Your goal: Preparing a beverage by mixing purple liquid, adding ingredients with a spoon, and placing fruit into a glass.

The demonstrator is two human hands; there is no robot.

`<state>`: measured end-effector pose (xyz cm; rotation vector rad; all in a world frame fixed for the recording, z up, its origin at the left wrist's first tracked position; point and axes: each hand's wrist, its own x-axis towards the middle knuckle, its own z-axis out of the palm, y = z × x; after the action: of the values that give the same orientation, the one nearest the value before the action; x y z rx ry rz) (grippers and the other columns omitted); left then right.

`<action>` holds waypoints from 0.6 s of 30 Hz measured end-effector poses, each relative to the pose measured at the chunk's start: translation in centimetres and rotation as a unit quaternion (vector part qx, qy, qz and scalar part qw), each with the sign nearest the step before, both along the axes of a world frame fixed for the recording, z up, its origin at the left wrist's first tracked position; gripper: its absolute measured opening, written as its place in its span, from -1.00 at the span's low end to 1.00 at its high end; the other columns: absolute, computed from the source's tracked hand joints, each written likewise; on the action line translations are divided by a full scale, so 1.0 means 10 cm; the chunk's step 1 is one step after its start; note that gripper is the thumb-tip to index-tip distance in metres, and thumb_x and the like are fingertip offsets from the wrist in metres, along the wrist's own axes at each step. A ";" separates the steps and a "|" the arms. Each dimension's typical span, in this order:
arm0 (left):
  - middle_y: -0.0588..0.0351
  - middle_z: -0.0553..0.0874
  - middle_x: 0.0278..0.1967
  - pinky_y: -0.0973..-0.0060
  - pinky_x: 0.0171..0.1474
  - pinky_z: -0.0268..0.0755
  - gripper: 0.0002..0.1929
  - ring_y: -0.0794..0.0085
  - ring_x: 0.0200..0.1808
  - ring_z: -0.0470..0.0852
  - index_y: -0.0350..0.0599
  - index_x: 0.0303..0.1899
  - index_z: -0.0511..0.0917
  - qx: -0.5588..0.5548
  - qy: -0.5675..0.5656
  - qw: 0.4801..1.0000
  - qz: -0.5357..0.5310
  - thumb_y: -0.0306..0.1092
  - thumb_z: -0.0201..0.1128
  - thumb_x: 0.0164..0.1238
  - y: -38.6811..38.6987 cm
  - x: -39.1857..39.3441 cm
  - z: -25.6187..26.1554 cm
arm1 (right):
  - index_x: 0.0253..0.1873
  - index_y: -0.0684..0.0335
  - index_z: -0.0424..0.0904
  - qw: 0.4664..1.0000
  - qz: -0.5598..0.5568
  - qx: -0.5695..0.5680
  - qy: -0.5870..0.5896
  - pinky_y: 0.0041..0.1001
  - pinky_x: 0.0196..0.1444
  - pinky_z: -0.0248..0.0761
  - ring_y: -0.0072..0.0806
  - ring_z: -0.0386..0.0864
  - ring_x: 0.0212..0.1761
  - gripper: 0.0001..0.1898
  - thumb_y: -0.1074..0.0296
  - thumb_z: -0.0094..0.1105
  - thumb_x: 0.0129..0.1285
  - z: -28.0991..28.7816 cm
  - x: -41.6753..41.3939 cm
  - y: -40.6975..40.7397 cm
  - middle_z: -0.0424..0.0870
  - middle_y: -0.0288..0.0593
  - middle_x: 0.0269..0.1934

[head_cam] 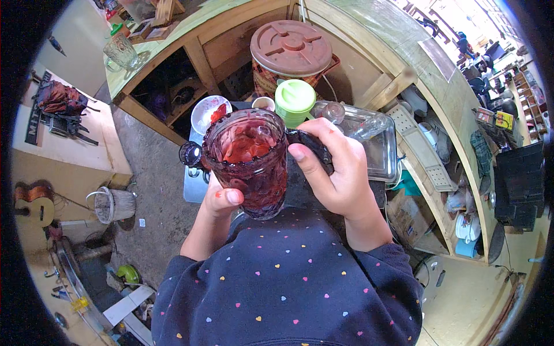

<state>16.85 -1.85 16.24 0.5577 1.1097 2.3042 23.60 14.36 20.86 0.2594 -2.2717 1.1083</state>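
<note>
A purple-tinted glass pitcher with red pieces in it is held up before my chest. My left hand supports it on the left side, below its dark spout, thumb against the glass. My right hand grips the dark handle at the right. Red specks mark my left thumb and right hand. Behind the pitcher stand a white bowl with red bits and a red piece at its rim, a small white cup and a lime-green lidded container. The pitcher hides part of the dark tabletop.
A clear tray with glass pieces lies right of the green container. A brown-lidded plaid drum stands behind. A wooden counter curves around, bearing a glass mug at left. A white bucket sits on the floor.
</note>
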 end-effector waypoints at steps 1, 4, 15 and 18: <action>-0.10 0.41 0.24 0.21 0.35 0.22 0.13 0.17 0.28 0.41 -0.27 0.34 0.18 0.000 0.000 1.000 0.000 0.14 0.51 -0.34 0.00 0.00 -0.01 | -0.10 0.35 0.52 1.000 0.001 -0.001 0.002 -0.35 -0.28 0.49 -0.10 0.65 -0.32 -0.75 0.30 0.25 0.24 0.00 0.00 0.00 0.65 0.03 -0.23; -0.10 0.41 0.24 0.20 0.35 0.22 0.13 0.16 0.27 0.42 -0.27 0.34 0.19 0.002 -0.004 1.000 -0.003 0.15 0.51 -0.34 -0.02 0.00 -0.04 | -0.10 0.35 0.52 1.000 0.004 -0.001 0.002 -0.35 -0.29 0.49 -0.11 0.65 -0.33 -0.75 0.30 0.26 0.24 0.00 0.00 -0.01 0.65 0.02 -0.24; -0.11 0.42 0.24 0.22 0.35 0.23 0.13 0.16 0.26 0.43 -0.29 0.33 0.19 0.003 0.012 1.000 -0.011 0.16 0.50 -0.32 -0.02 -0.03 -0.09 | -0.11 0.34 0.52 1.000 0.004 0.006 0.009 -0.35 -0.33 0.48 -0.12 0.64 -0.38 -0.76 0.31 0.26 0.24 -0.01 0.01 0.00 0.65 -0.01 -0.26; -0.11 0.42 0.24 0.21 0.35 0.23 0.12 0.16 0.27 0.43 -0.29 0.33 0.19 0.016 0.006 1.000 -0.006 0.15 0.50 -0.32 0.00 -0.02 -0.11 | -0.10 0.34 0.52 1.000 0.006 0.002 -0.001 -0.36 -0.34 0.48 -0.12 0.64 -0.38 -0.76 0.31 0.26 0.24 -0.03 0.02 0.00 0.64 0.00 -0.27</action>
<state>16.65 -1.84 15.16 0.5885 1.0747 2.3152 23.78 14.39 20.61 0.2732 -2.2775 1.1117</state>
